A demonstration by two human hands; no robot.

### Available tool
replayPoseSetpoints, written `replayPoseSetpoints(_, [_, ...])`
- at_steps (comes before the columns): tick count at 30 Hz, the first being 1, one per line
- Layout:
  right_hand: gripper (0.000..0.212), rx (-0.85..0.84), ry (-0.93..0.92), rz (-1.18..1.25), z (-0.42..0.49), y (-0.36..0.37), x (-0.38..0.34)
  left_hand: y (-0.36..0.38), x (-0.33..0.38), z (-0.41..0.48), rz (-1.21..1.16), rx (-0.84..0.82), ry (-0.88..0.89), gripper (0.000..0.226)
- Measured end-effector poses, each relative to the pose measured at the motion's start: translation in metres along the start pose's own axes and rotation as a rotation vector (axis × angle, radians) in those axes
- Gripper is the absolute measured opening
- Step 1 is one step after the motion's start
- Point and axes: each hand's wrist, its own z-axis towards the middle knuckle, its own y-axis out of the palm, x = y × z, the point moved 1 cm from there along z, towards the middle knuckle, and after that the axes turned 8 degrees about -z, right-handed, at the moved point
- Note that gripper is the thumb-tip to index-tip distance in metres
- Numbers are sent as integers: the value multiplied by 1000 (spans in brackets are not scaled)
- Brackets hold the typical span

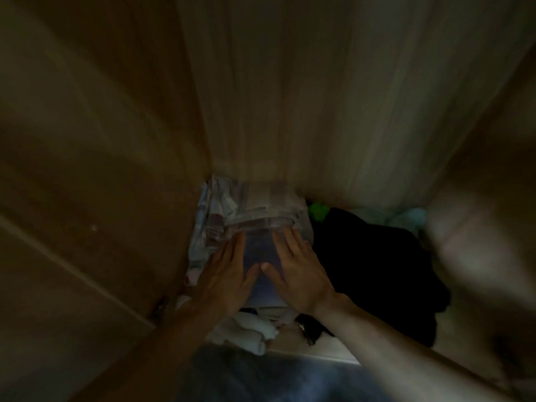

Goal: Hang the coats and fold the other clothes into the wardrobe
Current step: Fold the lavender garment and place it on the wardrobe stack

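- My left hand [224, 274] and right hand [298, 274] lie flat side by side, fingers straight, pressing on a folded garment [259, 250] without grasping it.
- The garment is pale lilac and smooth. It tops a pile at the left of the wardrobe [290, 97].
- A checked cloth [261, 210] lies just beyond it.
- A black heap [377, 265] sits to the right.

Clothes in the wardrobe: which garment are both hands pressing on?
The pale lavender folded garment, under the flat left hand and right hand; the black garment lies to its right, the white roll in front.
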Motion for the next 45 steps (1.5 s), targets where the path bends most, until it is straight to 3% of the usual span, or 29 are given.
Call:
replayPoseSetpoints(5, [82, -89, 13, -28, -47, -162, -60, -148, 88, -56, -130, 152, -38, 85])
replayPoseSetpoints(8, [80, -102, 24, 0, -84, -250, -98, -230, 141, -95, -124, 131, 1, 80])
replayPoseSetpoints(10, [79, -80, 47, -7, -109, -307, -120, -282, 174, -117, -126, 118, 9, 76])
replayPoseSetpoints(14, [78, -6, 102, -1, -160, -402, -157, -370, 225, -160, -123, 273, 90, 69])
replayPoseSetpoints(18, [73, 25, 137, -17, -206, -473, -180, -426, 260, -198, -85, 148, 87, 75])
replayPoseSetpoints(24, [69, 91, 151, -28, -292, -538, -201, -481, 316, -262, 78, 89, 36, 76])
replayPoseSetpoints(33, [65, 143, 63, -143, -423, -594, -209, -534, 400, -375, 199, 137, 94, 68])
replayPoseSetpoints(40, [69, 174, 78, -248, -496, -627, -209, -560, 459, -424, 218, 176, 218, 66])
replayPoseSetpoints(45, [69, 188, 173, -303, -544, -639, -217, -558, 487, -450, 211, 110, 337, 59])
